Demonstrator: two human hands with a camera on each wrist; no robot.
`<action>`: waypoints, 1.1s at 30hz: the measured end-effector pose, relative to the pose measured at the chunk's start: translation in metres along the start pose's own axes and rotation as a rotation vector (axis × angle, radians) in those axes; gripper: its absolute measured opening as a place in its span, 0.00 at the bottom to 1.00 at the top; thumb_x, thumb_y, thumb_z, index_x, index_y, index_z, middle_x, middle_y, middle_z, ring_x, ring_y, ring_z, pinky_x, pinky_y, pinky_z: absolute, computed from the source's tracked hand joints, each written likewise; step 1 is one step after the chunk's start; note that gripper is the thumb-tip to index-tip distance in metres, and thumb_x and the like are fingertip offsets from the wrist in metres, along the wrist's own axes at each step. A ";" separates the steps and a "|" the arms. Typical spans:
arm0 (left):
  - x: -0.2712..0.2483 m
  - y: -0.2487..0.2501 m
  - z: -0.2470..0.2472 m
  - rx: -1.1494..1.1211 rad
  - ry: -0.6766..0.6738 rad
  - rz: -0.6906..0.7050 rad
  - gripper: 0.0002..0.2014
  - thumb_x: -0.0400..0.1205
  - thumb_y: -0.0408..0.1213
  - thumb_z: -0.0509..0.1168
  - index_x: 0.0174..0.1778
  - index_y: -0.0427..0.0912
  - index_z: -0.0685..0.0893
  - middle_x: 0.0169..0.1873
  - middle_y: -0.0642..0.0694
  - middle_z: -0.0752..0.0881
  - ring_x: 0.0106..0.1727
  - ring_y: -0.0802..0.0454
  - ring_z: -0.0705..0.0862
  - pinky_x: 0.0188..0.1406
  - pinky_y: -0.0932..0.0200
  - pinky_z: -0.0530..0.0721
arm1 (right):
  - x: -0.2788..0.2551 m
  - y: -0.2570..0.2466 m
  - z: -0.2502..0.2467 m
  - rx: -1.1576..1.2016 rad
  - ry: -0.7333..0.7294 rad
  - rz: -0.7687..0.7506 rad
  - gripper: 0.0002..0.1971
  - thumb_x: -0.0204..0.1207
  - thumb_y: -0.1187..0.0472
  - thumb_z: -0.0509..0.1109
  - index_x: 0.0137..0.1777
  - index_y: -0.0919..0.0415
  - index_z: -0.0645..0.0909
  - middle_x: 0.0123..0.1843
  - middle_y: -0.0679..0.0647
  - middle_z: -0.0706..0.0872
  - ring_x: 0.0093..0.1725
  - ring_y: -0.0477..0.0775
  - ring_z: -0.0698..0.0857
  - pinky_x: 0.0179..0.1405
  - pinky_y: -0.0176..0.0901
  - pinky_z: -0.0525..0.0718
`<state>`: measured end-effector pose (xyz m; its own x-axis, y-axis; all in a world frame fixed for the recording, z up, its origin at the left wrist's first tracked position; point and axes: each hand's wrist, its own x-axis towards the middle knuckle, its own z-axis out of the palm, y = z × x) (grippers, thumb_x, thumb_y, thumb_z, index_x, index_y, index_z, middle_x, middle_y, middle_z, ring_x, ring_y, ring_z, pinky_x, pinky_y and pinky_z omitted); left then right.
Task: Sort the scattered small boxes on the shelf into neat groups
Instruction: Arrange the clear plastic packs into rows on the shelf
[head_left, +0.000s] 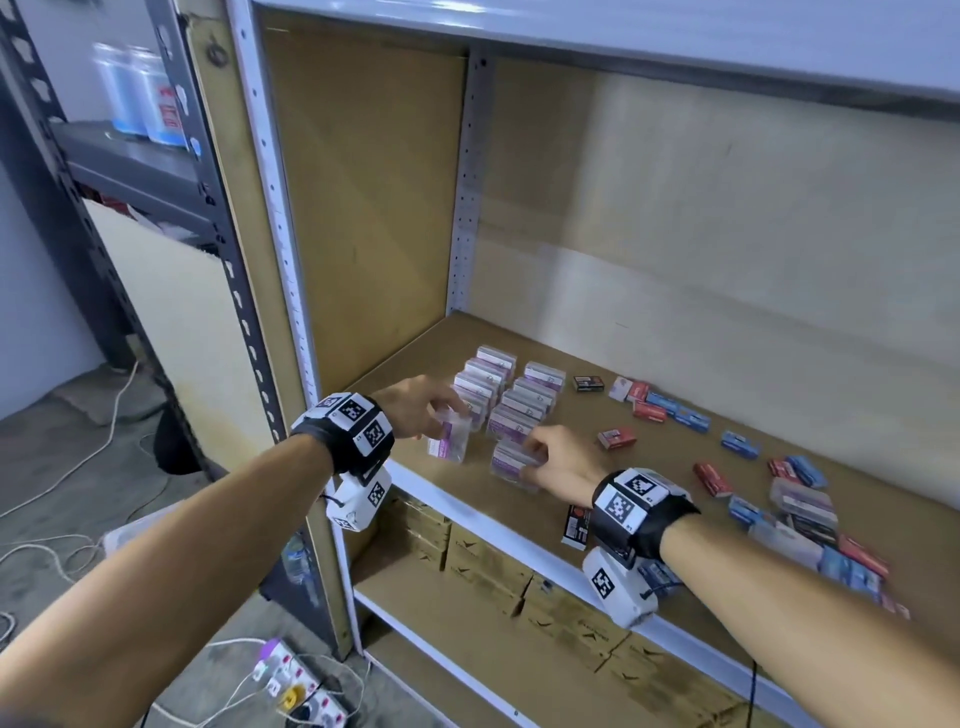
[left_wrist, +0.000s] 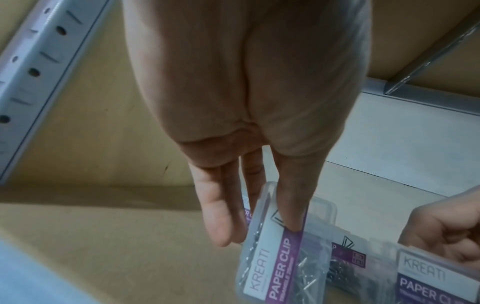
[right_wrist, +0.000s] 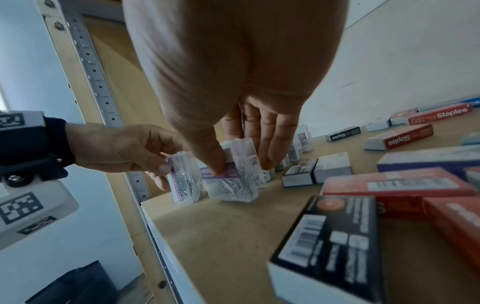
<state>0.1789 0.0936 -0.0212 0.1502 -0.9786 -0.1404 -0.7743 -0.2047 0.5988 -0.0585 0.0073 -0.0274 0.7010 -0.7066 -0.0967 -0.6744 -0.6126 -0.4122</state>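
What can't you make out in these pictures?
- Head view: labels on the scattered red and blue boxes, too small and blurred.
- Left wrist view: second paper clip box, cut off by the frame edge.
- Right wrist view: black box print, blurred.

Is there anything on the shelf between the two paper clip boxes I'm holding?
No. In the right wrist view, only a narrow gap separates the left hand's box from the right hand's box, with nothing in it.
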 end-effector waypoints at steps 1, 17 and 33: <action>0.000 -0.001 0.001 -0.010 0.003 0.003 0.19 0.76 0.32 0.74 0.62 0.51 0.85 0.46 0.49 0.83 0.35 0.57 0.80 0.37 0.56 0.84 | 0.000 0.000 0.002 -0.008 0.003 0.008 0.13 0.69 0.55 0.77 0.54 0.51 0.84 0.51 0.46 0.88 0.48 0.50 0.86 0.40 0.38 0.76; 0.008 -0.007 -0.005 0.156 -0.011 0.009 0.20 0.78 0.34 0.72 0.65 0.53 0.83 0.56 0.49 0.84 0.54 0.50 0.84 0.54 0.52 0.84 | 0.005 0.007 0.015 0.005 0.124 -0.017 0.12 0.71 0.52 0.78 0.51 0.48 0.79 0.49 0.43 0.86 0.46 0.47 0.84 0.39 0.39 0.79; 0.014 -0.005 0.006 0.242 0.095 0.111 0.13 0.77 0.31 0.72 0.56 0.48 0.85 0.59 0.47 0.84 0.56 0.52 0.84 0.53 0.60 0.80 | 0.020 -0.009 0.017 -0.080 0.133 -0.038 0.12 0.73 0.55 0.76 0.52 0.55 0.79 0.60 0.49 0.77 0.45 0.49 0.81 0.41 0.44 0.81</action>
<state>0.1810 0.0805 -0.0305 0.1039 -0.9946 -0.0029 -0.9119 -0.0965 0.3989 -0.0345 0.0045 -0.0414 0.6927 -0.7201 0.0409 -0.6682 -0.6620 -0.3395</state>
